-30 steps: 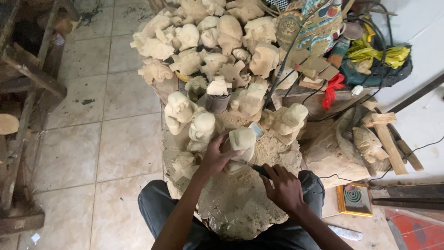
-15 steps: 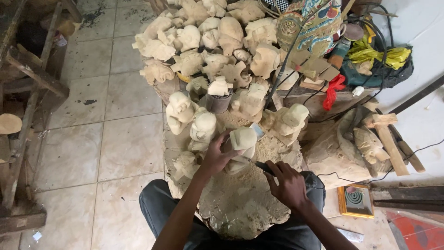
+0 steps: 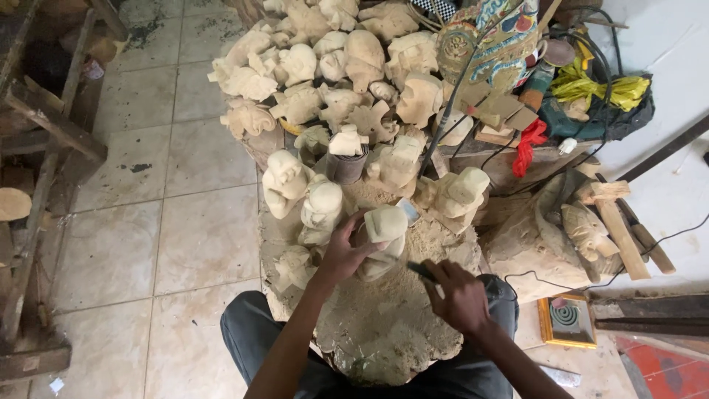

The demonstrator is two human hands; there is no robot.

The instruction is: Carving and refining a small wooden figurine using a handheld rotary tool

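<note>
My left hand (image 3: 344, 253) grips a pale wooden carved figure (image 3: 383, 235) that stands on a wood block (image 3: 384, 332) covered with sawdust, set between my knees. My right hand (image 3: 459, 295) is closed on a thin dark carving tool (image 3: 422, 271) whose tip touches the lower side of the figure. Two similar pale figures (image 3: 303, 196) stand just to the left of my left hand.
Many unfinished pale carvings (image 3: 332, 66) are piled beyond the block. A painted mask (image 3: 491, 44), black cables and wood scraps lie at the upper right. A larger carved piece (image 3: 561, 229) sits at the right. Wooden furniture frames (image 3: 44, 148) stand at the left on the tiled floor.
My right hand has shifted slightly with the tool along the figure's base. My left hand keeps its hold on the figure.
</note>
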